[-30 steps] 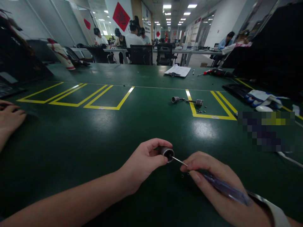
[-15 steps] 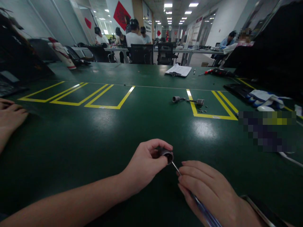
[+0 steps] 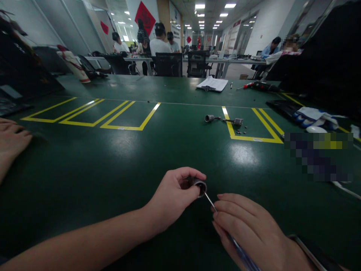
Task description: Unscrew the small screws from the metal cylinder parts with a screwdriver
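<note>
My left hand [image 3: 176,197] is closed around a small dark metal cylinder [image 3: 200,185], thumb and fingers on its sides, its hollow end facing right toward me. In my right hand [image 3: 248,222] is a screwdriver [image 3: 209,200] with a thin metal shaft and a clear bluish handle. The shaft's tip goes into the cylinder's opening, where the inside is too dark to make out. Farther off on the green table, two similar metal cylinders [image 3: 209,118] lie joined to thin rods or leads, with several tiny metal pieces [image 3: 244,132] beside them.
Yellow tape outlines [image 3: 122,128] mark the green table [image 3: 84,169]. A clipboard with papers [image 3: 213,83], a red-and-black tool [image 3: 251,86] and white-blue gloves [image 3: 316,116] lie at the back and right. Another person's hand [image 3: 12,139] rests at the left edge.
My right hand and the screwdriver have shifted very slightly down. The cylinder stays almost still in my left hand.
</note>
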The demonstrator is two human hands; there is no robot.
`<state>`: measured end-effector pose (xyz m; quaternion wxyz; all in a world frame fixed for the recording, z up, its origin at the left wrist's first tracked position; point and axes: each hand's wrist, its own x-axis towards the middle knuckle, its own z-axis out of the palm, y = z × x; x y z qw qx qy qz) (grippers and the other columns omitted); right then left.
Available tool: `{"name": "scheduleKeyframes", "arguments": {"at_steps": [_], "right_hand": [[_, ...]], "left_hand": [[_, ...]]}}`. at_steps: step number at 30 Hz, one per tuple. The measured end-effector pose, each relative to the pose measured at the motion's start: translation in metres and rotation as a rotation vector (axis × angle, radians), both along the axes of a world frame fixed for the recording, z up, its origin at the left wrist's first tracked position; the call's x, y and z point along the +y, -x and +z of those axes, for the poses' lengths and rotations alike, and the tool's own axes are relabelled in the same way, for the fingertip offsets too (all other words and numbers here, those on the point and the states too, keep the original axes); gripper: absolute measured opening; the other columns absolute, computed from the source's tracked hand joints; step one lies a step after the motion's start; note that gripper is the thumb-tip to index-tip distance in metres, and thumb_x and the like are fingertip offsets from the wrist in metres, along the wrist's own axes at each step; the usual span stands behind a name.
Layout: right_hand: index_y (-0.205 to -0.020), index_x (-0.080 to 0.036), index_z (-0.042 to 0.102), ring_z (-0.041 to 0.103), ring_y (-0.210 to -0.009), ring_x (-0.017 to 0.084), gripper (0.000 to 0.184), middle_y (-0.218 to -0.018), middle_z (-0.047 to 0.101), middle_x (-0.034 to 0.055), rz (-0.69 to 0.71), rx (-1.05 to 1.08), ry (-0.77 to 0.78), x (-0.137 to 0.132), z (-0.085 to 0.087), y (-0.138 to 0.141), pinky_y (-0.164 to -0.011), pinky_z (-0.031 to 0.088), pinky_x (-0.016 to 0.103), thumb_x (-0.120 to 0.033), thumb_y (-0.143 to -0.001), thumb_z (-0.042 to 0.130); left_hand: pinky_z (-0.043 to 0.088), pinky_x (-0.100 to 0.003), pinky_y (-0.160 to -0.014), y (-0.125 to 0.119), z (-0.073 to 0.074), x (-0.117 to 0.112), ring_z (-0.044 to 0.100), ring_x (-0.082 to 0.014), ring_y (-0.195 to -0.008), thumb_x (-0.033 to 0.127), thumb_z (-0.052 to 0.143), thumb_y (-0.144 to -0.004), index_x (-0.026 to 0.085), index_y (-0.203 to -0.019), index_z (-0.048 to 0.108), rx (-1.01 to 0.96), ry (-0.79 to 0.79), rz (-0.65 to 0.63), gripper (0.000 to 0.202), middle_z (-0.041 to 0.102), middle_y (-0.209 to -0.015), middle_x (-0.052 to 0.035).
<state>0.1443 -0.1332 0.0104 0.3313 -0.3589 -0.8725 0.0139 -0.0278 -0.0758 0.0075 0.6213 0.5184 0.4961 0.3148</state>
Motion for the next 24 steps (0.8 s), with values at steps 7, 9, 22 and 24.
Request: {"name": "scheduleKeyframes", "arguments": {"at_steps": [7,9,22,24], "right_hand": [[-0.085,-0.017,0.063,0.068,-0.082,0.019,0.024,-0.078,0.072,0.0071,-0.014,0.026,0.024,-0.0023,-0.0024,-0.001,-0.077,0.057,0.031,-0.012,-0.09,0.04],[-0.087,-0.016,0.063,0.068,-0.085,0.019,0.022,-0.081,0.072,0.0071,-0.018,0.026,0.025,-0.0037,-0.0034,-0.0024,-0.081,0.056,0.031,-0.012,-0.09,0.042],[-0.091,-0.017,0.064,0.069,-0.085,0.02,0.023,-0.084,0.074,0.0082,-0.008,0.032,0.025,-0.0038,-0.0033,-0.004,-0.079,0.059,0.033,-0.01,-0.087,0.042],[-0.091,-0.016,0.064,0.069,-0.085,0.02,0.022,-0.084,0.074,0.0079,-0.004,0.036,0.026,-0.0044,-0.0039,-0.0038,-0.079,0.058,0.032,-0.009,-0.087,0.043]], "left_hand": [[0.05,-0.037,-0.08,-0.0014,0.0001,-0.001,0.064,-0.0227,-0.089,0.016,0.063,-0.066,0.014,-0.09,0.066,-0.012,0.023,0.001,0.024,0.069,-0.091,-0.0073],[0.05,-0.036,-0.08,-0.0011,0.0004,-0.0009,0.064,-0.0223,-0.089,0.016,0.063,-0.066,0.015,-0.09,0.066,-0.018,0.03,-0.002,0.024,0.069,-0.091,-0.007],[0.05,-0.035,-0.08,-0.0009,-0.0015,0.0004,0.065,-0.0215,-0.089,0.014,0.064,-0.066,0.016,-0.088,0.067,-0.033,0.014,0.0,0.023,0.07,-0.092,-0.006],[0.05,-0.035,-0.08,-0.0007,-0.0017,0.0006,0.065,-0.0215,-0.089,0.014,0.063,-0.066,0.016,-0.088,0.067,-0.033,0.009,-0.001,0.023,0.069,-0.093,-0.0062]]}}
